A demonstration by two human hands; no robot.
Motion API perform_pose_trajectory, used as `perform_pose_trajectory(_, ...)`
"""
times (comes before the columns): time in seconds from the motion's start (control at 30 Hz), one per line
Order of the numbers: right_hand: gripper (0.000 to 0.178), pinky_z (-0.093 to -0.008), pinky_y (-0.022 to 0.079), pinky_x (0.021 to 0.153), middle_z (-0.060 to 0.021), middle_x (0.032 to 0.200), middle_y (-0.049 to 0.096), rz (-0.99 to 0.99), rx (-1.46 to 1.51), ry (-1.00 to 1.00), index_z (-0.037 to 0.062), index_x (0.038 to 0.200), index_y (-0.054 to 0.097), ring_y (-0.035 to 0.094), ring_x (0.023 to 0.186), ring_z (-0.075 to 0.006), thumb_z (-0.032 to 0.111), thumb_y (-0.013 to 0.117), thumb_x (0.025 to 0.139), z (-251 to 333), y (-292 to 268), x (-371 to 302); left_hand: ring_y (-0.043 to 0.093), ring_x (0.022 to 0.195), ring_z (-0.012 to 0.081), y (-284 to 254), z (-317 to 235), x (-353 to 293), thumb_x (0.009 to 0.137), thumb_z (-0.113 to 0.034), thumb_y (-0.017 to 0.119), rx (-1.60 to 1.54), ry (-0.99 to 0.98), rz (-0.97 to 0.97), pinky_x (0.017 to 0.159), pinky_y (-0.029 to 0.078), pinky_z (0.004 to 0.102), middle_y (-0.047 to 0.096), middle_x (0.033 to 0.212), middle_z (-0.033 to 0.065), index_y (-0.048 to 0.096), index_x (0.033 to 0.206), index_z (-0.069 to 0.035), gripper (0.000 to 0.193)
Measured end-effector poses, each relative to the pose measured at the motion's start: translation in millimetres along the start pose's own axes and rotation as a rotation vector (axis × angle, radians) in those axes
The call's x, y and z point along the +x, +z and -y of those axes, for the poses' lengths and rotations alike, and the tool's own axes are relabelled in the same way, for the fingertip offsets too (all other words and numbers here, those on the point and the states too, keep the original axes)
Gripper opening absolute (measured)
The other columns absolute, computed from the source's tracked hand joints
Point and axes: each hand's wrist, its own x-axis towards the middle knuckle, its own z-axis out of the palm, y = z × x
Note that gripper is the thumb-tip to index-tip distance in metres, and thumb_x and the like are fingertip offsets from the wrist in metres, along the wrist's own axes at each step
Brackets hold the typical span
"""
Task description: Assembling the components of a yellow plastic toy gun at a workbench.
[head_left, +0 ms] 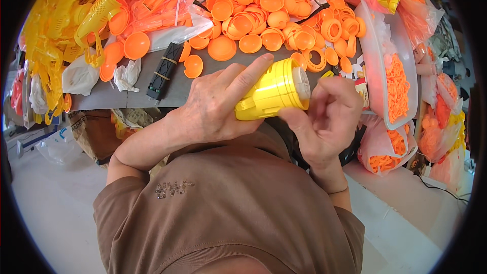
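Observation:
My left hand (219, 102) is wrapped round a yellow plastic cylinder (269, 94), holding it tilted above the table's near edge. The cylinder has raised ribs, and a whitish round piece (302, 82) sits in its right end. Close to that end is my right hand (329, 114), its fingers curled in and its thumb against the cylinder's lower rim. What those curled fingers hold, if anything, is hidden. Just beyond my hands lie many orange half-shells (221, 48) and orange rings (315, 59).
Yellow plastic parts (56, 35) heap up at the left. A black bar with rubber bands (165, 71) lies on the grey table (122, 96), near crumpled white tissue (128, 75). At the right stand a clear bin (375, 66) with small orange parts and a filled plastic bag (388, 147).

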Motion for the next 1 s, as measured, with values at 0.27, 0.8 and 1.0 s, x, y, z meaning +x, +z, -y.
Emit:
perform_pose_trajectory(0.27, 0.072, -0.0371, 0.046, 0.077, -0.0146, 0.102, 0.057, 0.317, -0.081, -0.408, -0.0009, 0.107, 0.055, 0.055, 0.092, -0.0296, 0.051, 0.077, 0.062, -15, 8, 48, 0.063, 0.073, 0.0290, -1, 10, -2, 0.056, -0.012, 0.076, -0.149, 0.037, -0.025, 0.061, 0.051, 0.0348, 0.061, 0.088, 0.0153, 0.047, 0.123, 0.002, 0.074)
perform_pose_trajectory(0.8, 0.057, -0.0358, 0.048, 0.078, -0.0110, 0.107, 0.057, 0.405, -0.003, -0.233, 0.0018, 0.116, 0.051, 0.059, 0.091, -0.0247, 0.039, 0.069, 0.076, 13, 30, 106, 0.060, 0.098, 0.0223, -14, 39, -12, 0.051, -0.021, 0.078, -1.141, -0.577, -0.180, 0.083, 0.050, 0.0345, 0.058, 0.109, 0.0123, 0.044, 0.126, 0.003, 0.085)
perform_pose_trajectory(1.0, 0.050, -0.0252, 0.046, 0.064, -0.0071, 0.086, 0.057, 0.453, 0.135, 0.047, 0.0003, 0.112, 0.053, 0.057, 0.074, -0.0148, 0.040, 0.064, 0.083, -9, 5, 63, 0.063, 0.075, 0.0313, -25, 49, -20, 0.055, -0.037, 0.074, -1.465, -0.417, -0.366, 0.062, 0.055, 0.0395, 0.055, 0.101, 0.0192, 0.034, 0.132, 0.003, 0.095)
